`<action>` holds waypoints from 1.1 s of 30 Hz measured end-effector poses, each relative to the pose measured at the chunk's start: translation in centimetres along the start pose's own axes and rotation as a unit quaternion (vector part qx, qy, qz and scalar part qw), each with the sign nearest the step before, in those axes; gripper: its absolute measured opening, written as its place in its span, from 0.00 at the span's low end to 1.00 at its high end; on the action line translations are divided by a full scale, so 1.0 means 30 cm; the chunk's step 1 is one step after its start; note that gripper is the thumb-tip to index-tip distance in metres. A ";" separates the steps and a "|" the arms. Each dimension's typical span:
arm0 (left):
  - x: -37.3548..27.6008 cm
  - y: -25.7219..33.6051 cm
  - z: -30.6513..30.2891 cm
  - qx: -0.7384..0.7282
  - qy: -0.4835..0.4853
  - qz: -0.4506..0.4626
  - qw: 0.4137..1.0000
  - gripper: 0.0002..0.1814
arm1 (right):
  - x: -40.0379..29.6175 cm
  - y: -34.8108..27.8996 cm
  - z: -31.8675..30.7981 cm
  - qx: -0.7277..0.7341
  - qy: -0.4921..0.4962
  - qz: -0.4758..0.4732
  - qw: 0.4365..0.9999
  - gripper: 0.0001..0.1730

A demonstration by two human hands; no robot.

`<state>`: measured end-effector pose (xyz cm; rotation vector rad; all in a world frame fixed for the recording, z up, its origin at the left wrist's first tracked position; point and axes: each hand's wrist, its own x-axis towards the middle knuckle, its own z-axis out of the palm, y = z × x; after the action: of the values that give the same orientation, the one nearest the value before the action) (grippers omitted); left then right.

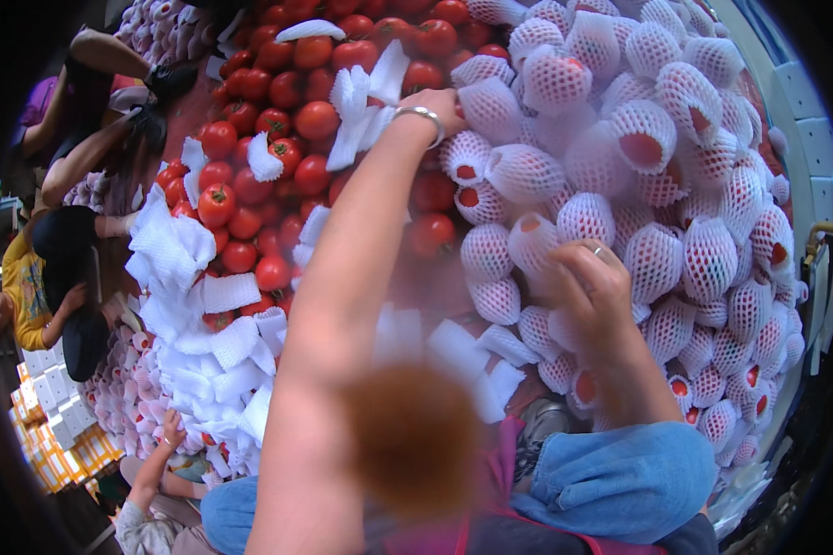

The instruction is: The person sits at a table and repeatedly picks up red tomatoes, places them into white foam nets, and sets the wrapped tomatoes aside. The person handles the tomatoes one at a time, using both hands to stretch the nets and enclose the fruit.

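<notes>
My left hand (436,114), a bangle at its wrist, reaches to the border between bare red tomatoes (316,120) and wrapped ones; its fingertips are hidden against a wrapped tomato (489,107), so its grip is unclear. My right hand (593,284), wearing a ring, is bent over the wrapped pile beside a tomato in a white foam net (533,243). Its fingers are blurred, and whether they hold anything cannot be told. Loose foam net sleeves (350,114) lie on the tomatoes near my left forearm, with more foam nets (229,374) heaped at the left.
A large heap of net-wrapped tomatoes (711,257) fills the right side. Several people sit at the left, one in a yellow shirt (28,291); another person's hand (173,429) is at the lower left. White boxes (59,399) are stacked there. A blurred brown object covers the lower middle.
</notes>
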<state>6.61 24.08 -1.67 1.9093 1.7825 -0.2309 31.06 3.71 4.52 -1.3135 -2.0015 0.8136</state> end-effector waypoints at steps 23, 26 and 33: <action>-0.521 -0.121 0.219 -0.063 0.149 0.168 0.972 0.24 | -0.008 0.008 0.001 -0.001 0.001 -0.023 1.000 0.07; -0.515 -0.107 0.269 0.022 0.192 0.161 0.968 0.34 | -0.007 0.007 0.002 -0.002 -0.003 -0.025 1.000 0.07; -0.558 -0.118 0.252 0.023 0.071 0.108 0.991 0.38 | -0.008 0.005 -0.007 0.020 -0.004 -0.015 1.000 0.07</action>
<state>2.78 5.78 -1.35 2.1796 1.6529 -0.0604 31.38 3.57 4.49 -1.2554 -1.9965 0.8423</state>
